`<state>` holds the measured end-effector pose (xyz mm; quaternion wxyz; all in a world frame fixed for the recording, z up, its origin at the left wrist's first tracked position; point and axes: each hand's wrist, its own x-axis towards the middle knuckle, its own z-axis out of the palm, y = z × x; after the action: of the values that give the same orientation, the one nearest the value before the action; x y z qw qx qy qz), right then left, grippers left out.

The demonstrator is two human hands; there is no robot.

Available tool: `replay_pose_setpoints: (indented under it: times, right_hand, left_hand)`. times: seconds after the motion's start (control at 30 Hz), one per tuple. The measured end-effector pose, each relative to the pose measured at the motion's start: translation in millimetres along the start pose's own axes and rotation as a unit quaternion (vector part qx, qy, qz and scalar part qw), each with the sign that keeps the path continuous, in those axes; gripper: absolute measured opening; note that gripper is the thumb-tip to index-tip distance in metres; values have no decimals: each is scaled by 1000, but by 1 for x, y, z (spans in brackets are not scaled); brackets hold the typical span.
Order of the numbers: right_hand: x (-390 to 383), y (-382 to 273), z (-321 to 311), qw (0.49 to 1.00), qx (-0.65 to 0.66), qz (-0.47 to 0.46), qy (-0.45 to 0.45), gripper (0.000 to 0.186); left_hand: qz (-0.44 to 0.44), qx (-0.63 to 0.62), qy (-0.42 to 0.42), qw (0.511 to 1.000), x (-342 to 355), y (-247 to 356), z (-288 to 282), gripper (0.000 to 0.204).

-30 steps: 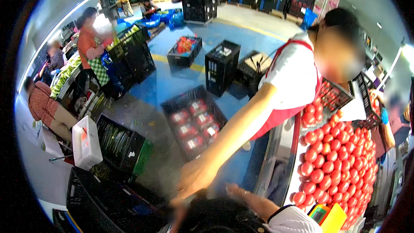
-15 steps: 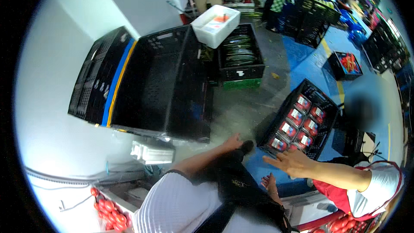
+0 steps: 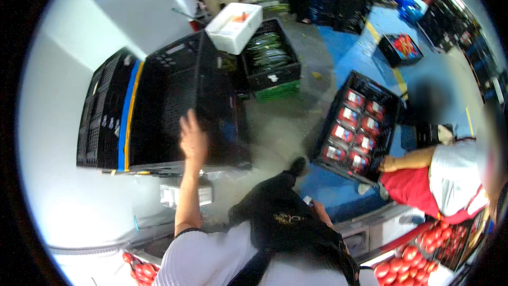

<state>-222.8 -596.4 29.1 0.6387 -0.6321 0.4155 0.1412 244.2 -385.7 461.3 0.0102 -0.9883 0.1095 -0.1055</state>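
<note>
My left hand (image 3: 193, 140) reaches out in front of a large empty-looking black plastic crate (image 3: 166, 90). Its fingers are stretched apart and hold nothing. Low beside my dark apron (image 3: 286, 212), my right hand (image 3: 320, 213) is partly hidden; a small white piece (image 3: 308, 200), like a label or slip, shows at its fingertips. To the right, a black crate (image 3: 330, 165) carries two rows of clear packs of red produce (image 3: 343, 133) with white labels. A co-worker's hand (image 3: 390, 164) is at that crate's near right corner.
A white foam box (image 3: 233, 42) rests beside a black crate of wrapped dark green vegetables (image 3: 270, 50). Red tomatoes (image 3: 407, 265) are at the lower right, more tomatoes (image 3: 142, 271) at the lower left. A small crate of red produce (image 3: 400, 50) stands on the blue floor.
My left hand has swung up and left, in front of the large black crate. A white piece now shows at my right hand. The co-worker's arm has drawn back to the crate's corner. The view has shifted.
</note>
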Motion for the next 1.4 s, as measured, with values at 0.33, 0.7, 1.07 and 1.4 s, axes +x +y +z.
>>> replay_pose_setpoints:
  times: [0.33,0.7,1.07,1.4]
  right_hand:
    - [-52,-134,-1,938,323,103,70,31]
    - [-2,-401,99,981,77,-155,-91,67]
    - [-70,-570,254,960,-100,-232,-121,85]
    - [-15,-527,141,936,122,-255,-208,113]
  left_hand:
    - [70,31,-61,995,26,-43,30,87]
    - [148,15,-174,973,-63,-192,-28,88]
    - [286,-33,11,958,-57,-233,22,34]
    - [96,56,-72,991,-46,-125,-82,68]
